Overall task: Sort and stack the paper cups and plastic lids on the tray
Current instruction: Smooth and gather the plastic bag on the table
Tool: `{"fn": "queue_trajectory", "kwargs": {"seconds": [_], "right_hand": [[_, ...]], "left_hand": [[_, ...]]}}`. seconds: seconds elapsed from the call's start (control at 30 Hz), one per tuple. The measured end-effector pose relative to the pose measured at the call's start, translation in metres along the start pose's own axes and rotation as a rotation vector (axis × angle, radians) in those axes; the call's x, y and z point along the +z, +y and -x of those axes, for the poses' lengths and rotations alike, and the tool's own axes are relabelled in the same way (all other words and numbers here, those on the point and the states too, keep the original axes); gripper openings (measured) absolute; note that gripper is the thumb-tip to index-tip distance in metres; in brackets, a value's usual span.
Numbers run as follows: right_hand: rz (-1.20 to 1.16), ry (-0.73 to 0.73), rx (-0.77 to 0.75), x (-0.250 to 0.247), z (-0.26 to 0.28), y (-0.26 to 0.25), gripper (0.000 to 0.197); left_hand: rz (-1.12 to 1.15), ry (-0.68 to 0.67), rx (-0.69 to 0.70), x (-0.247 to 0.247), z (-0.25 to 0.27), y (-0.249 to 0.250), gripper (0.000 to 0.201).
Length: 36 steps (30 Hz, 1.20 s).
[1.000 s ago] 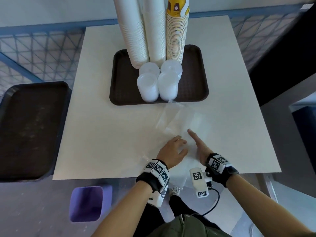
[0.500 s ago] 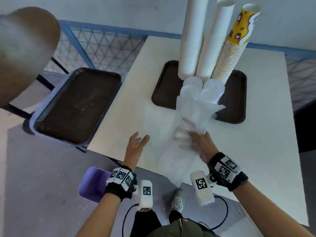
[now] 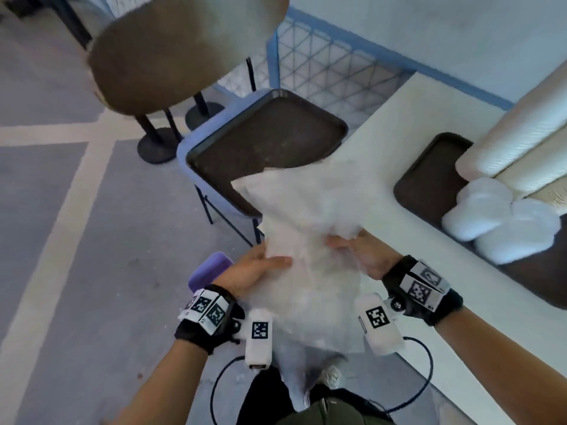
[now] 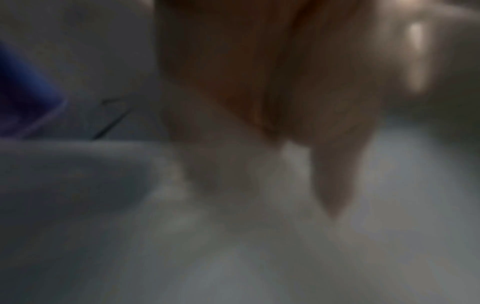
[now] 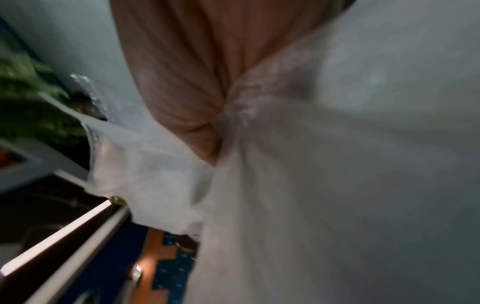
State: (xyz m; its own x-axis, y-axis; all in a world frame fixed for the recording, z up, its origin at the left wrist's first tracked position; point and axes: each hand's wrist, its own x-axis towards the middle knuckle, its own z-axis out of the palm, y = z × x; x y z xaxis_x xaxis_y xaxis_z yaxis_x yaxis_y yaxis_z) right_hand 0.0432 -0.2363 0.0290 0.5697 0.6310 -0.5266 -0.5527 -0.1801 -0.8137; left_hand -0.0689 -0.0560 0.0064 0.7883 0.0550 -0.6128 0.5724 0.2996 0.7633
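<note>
I hold a crumpled clear plastic bag in the air in front of me, past the white table's left edge. My left hand pinches its left edge, thumb on the front. My right hand grips a bunched part of the bag. At the far right, a dark brown tray carries tall stacks of paper cups and, in front of them, short stacks of clear plastic lids. The left wrist view is blurred, with plastic over my fingers.
A second dark tray lies on a blue chair left of the table. A purple bin stands on the floor behind my left hand. A round brown tabletop fills the upper left, and a blue mesh fence runs behind.
The bag came up off the table and moved left with my right hand. My left hand returned and took its edge. My view swung left, leaving the cup tray at the right edge.
</note>
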Motion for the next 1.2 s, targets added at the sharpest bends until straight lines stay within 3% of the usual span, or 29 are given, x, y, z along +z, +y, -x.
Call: {"fn": "queue_trajectory", "kwargs": {"seconds": [0.2, 0.27, 0.33, 0.47, 0.53, 0.63, 0.7, 0.8, 0.87, 0.9, 1.03, 1.13, 1.2], "right_hand": [[0.628, 0.041, 0.086, 0.075, -0.077, 0.034, 0.019], [0.709, 0.03, 0.1, 0.109, -0.104, 0.049, 0.015], [0.66, 0.042, 0.113, 0.138, -0.122, 0.057, 0.016], [0.702, 0.06, 0.168, 0.175, -0.16, 0.07, 0.03], [0.658, 0.051, 0.212, 0.187, -0.179, 0.077, 0.031], [0.645, -0.028, 0.275, 0.204, -0.211, 0.095, 0.026], [0.668, -0.081, 0.309, 0.211, -0.229, 0.109, 0.021], [0.671, -0.142, 0.325, 0.215, -0.262, 0.137, 0.022], [0.732, -0.17, 0.322, 0.216, -0.278, 0.154, 0.017], [0.782, -0.181, 0.318, 0.216, -0.289, 0.163, 0.017], [1.033, -0.277, 0.298, 0.212, -0.326, 0.195, 0.049], [1.194, -0.314, 0.174, 0.212, -0.356, 0.217, 0.048], [1.229, -0.331, 0.081, 0.215, -0.373, 0.229, 0.051]], "left_hand": [[-0.484, 0.335, 0.071, -0.086, -0.005, -0.019, 0.029], [-0.403, 0.504, 0.038, -0.11, -0.005, -0.025, 0.041], [-0.205, 0.631, 0.117, -0.134, -0.009, -0.034, 0.044], [0.186, 0.698, 0.128, -0.159, -0.016, -0.05, 0.013], [0.283, 0.746, 0.106, -0.172, -0.026, -0.062, 0.029], [0.371, 0.737, 0.085, -0.191, -0.041, -0.078, 0.016], [0.19, 0.684, 0.027, -0.2, -0.051, -0.088, 0.021], [-0.17, 0.71, -0.104, -0.218, -0.082, -0.12, 0.036], [-0.288, 0.744, -0.174, -0.228, -0.1, -0.14, 0.036], [-0.307, 0.76, -0.182, -0.233, -0.111, -0.151, 0.035], [-0.308, 0.848, -0.144, -0.249, -0.143, -0.18, 0.018], [-0.244, 0.926, -0.086, -0.265, -0.171, -0.2, 0.018], [-0.32, 0.954, -0.087, -0.277, -0.186, -0.213, 0.013]]}}
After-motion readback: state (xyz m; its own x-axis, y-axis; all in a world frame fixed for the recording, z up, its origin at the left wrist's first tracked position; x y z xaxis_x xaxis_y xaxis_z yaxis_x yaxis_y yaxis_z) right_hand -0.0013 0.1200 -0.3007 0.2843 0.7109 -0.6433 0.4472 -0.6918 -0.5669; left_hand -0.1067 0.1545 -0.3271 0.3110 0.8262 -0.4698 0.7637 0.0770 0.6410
